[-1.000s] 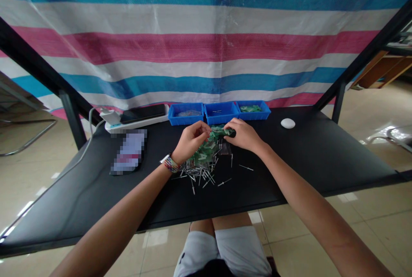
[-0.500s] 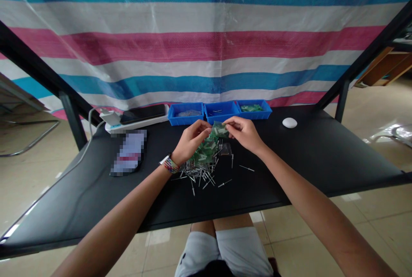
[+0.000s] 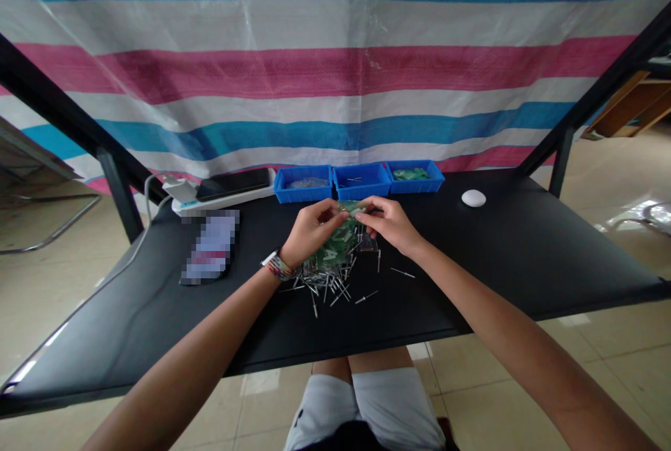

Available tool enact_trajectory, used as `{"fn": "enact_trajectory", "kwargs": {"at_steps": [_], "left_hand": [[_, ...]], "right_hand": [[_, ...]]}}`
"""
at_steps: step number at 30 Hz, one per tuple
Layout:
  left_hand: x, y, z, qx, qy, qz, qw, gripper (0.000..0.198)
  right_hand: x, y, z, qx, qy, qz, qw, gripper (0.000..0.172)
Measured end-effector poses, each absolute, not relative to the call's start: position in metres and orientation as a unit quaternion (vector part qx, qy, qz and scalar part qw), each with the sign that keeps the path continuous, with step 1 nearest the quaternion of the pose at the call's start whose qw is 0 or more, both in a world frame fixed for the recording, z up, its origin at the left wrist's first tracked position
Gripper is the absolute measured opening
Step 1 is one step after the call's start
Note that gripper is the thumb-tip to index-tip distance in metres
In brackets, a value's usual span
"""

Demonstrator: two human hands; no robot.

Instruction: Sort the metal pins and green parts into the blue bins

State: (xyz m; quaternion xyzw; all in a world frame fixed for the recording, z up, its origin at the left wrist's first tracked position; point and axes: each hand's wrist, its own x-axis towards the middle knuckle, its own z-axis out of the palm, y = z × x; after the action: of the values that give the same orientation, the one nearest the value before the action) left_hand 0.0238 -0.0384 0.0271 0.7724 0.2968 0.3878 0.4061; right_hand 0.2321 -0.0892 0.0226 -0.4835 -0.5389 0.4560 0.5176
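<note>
Between the fingertips of both hands is a small green plastic packet (image 3: 350,206). My left hand (image 3: 310,231) pinches its left side, and my right hand (image 3: 391,224) pinches the right side with thumb and forefinger. Below them lies a heap of similar green packets (image 3: 331,255), partly covered by my left hand. Many silver rivets (image 3: 328,283) with thin stems spill out from under the heap toward me. A small clear packet (image 3: 368,241) lies beside the heap, partly hidden by my right hand.
Along the back stand three blue bins: the left bin (image 3: 302,194) holds clear packets, the middle bin (image 3: 361,190) a few rivets, the right bin (image 3: 416,186) green packets. A power strip (image 3: 228,201) with a black phone is at left, a white mouse (image 3: 473,198) at right.
My right hand has moved slightly left and closer to my left hand. The green packet, earlier spread flat between them, is now more covered by the fingers.
</note>
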Motion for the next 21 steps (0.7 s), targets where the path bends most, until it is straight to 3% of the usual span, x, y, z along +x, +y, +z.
{"fn": "enact_trajectory", "kwargs": {"at_steps": [10,16,21], "left_hand": [[0.0246,-0.0394,0.0327,0.741,0.298,0.416,0.434,0.026],[0.0256,-0.0386,0.0336,0.717,0.32,0.44,0.437,0.026],[0.0251,-0.0363,0.0334,0.636,0.317,0.426,0.559,0.027]], "right_hand": [[0.2328,-0.0892,0.0241,-0.466,-0.554,0.427,0.542,0.025],[0.2324,-0.0905,0.0277,-0.453,-0.528,0.443,0.565,0.033],[0.231,-0.093,0.0308,-0.433,-0.536,0.42,0.591,0.036]]}}
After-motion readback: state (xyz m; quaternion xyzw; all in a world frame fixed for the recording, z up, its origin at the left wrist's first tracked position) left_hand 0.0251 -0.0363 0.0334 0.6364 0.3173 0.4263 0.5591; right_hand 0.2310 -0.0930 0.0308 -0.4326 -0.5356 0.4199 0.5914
